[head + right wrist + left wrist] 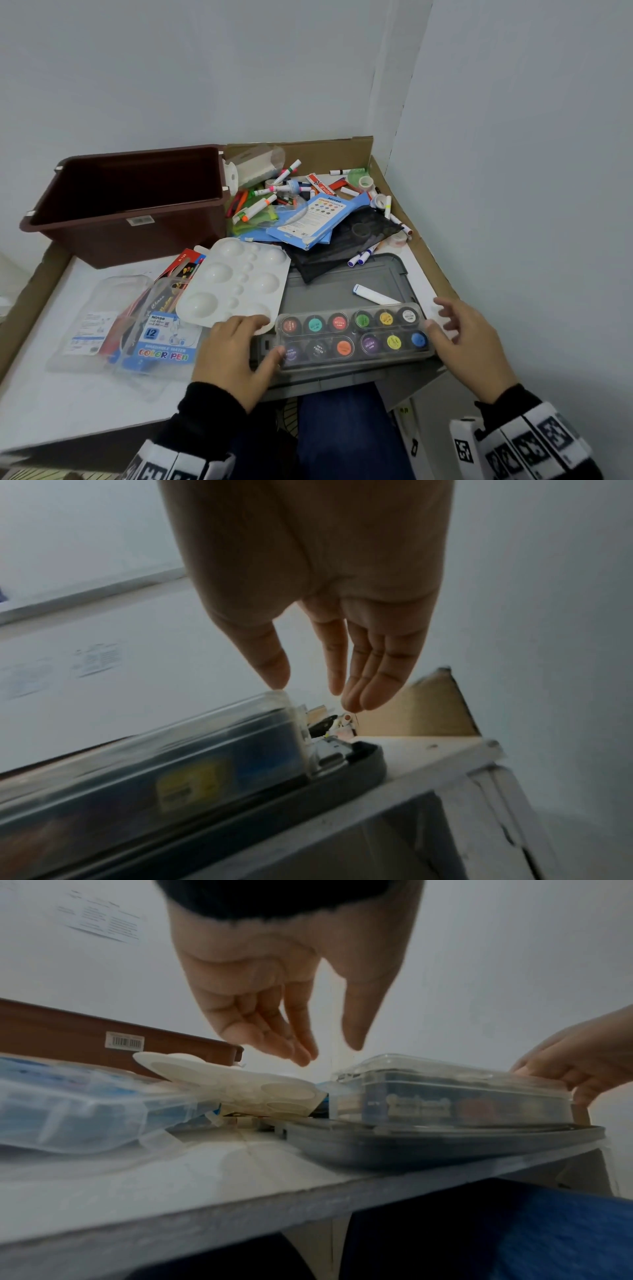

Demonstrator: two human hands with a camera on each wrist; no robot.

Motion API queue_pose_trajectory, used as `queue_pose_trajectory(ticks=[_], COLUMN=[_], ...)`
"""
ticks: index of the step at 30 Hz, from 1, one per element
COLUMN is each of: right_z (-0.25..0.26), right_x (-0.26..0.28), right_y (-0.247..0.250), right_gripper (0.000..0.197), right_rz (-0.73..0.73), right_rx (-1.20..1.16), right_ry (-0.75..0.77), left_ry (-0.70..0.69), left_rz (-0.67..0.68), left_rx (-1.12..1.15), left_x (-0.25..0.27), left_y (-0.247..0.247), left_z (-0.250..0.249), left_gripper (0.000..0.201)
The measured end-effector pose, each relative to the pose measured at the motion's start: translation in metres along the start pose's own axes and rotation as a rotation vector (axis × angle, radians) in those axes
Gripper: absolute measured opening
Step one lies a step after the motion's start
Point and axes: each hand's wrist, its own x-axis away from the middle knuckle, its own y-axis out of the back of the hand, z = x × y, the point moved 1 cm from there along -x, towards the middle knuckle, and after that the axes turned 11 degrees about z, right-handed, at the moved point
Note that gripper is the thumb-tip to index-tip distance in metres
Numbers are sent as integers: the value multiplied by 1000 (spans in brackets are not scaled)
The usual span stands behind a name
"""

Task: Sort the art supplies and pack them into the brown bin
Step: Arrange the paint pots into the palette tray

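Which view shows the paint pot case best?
Head view: the whole paint pot case from above, all twelve pots, on the grey lid. Left wrist shows its side and clear lid, blurred; right wrist only its right end and front side, blurred.

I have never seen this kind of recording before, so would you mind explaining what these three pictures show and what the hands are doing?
No machine here: a person wears three cameras, one on the head looking down and one on each wrist looking along the fingers. The left hand and right hand are at the two ends of a clear paint set with twelve pots, which lies on a grey lid. Neither has closed a grip yet; the fingers are relaxed. Nearby lie a white palette, a color pen pack and a heap of loose markers. The brown bin stands at the back left.
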Motion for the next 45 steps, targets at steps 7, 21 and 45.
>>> queue_pose_trajectory(ticks=[7,21,45], right_z=[-14,-1,0], right_x=[10,15,18], right_y=[-12,-33,-41], right_gripper=[13,9,6], right_rz=[-77,-173,-133], right_rx=[-229,-313,-242], right_ry=[-113,-28,0], left_ry=[325,315,185], left_rz=[69,47,166], left_rx=[138,296,-174], left_x=[4,2,5], left_y=[-8,-15,-18], left_z=[6,0,-25], left_gripper=[29,20,40])
